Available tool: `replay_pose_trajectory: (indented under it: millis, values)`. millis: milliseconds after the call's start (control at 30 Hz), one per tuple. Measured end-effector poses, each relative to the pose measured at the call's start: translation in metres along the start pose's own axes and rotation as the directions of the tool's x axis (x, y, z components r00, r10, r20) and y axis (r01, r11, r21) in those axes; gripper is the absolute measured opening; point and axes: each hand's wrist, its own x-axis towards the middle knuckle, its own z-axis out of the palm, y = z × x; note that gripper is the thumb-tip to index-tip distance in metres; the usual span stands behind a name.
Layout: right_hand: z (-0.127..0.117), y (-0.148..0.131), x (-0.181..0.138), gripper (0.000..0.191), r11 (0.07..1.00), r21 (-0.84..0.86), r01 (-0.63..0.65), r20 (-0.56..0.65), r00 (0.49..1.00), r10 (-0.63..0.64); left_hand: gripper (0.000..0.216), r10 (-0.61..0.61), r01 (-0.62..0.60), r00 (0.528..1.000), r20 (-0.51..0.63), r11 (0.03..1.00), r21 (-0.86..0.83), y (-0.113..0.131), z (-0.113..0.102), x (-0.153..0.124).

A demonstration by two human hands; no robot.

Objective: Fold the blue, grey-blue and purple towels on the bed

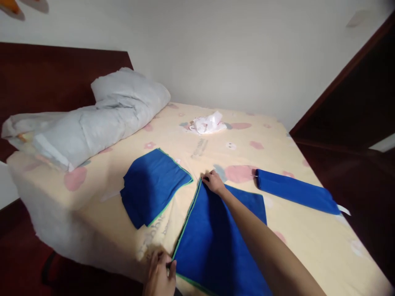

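A blue cloth (197, 238) with green edging lies spread on the bed in front of me. My right hand (213, 182) pinches its far left corner, and my forearm crosses over the cloth. At the near left corner, my left hand (161, 271) has its fingers closed on the edge. Left of this cloth, a second blue cloth (154, 185) with green trim lies flat, its outline partly curved. On the right rests a long, narrow blue folded cloth bundle (296, 191) with a white strip at its right end.
The bed (274, 144) has a cream sheet with fruit prints. A crumpled white plastic bag (207, 123) sits toward the far side. At the left, a bulky grey quilt (101, 119) leans by the dark wooden headboard (55, 78). Dark floor shows beyond the bed's edges.
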Motion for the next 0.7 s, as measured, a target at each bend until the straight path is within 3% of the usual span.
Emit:
replay_pose_trajectory:
  millis: [133, 233, 367, 467, 567, 700]
  values:
    - [0.003, 0.004, 0.005, 0.011, 0.997, 0.014, 0.078, 0.079, 0.994, -0.079, 0.023, -0.071, 0.082, 0.987, 0.143, 0.994, -0.075, -0.008, 0.0, -0.003]
    - [0.0, 0.002, 0.011, 0.011, 0.993, 0.051, 0.108, 0.153, 0.982, -0.114, 0.025, -0.06, 0.099, 0.967, 0.248, 0.984, -0.151, -0.013, -0.005, -0.004]
    - [-0.004, -0.004, 0.018, 0.003, 0.992, 0.093, 0.089, 0.213, 0.971, -0.107, 0.03, -0.037, 0.116, 0.969, 0.246, 0.941, -0.317, -0.01, -0.015, -0.006]
    - [-0.018, -0.012, 0.017, 0.003, 0.986, 0.15, 0.069, 0.189, 0.977, -0.097, 0.037, -0.02, 0.125, 0.977, 0.214, 0.863, -0.49, -0.001, -0.023, -0.007]
    - [-0.055, -0.024, 0.004, 0.018, 0.97, 0.235, 0.062, 0.093, 0.992, -0.086, 0.045, -0.006, 0.084, 0.992, 0.129, 0.787, -0.611, 0.008, -0.033, -0.007]
    - [-0.142, -0.043, -0.046, 0.049, 0.935, 0.345, 0.082, -0.071, 0.996, -0.061, 0.044, 0.044, -0.106, 0.994, -0.104, 0.698, -0.709, 0.022, -0.061, -0.004]
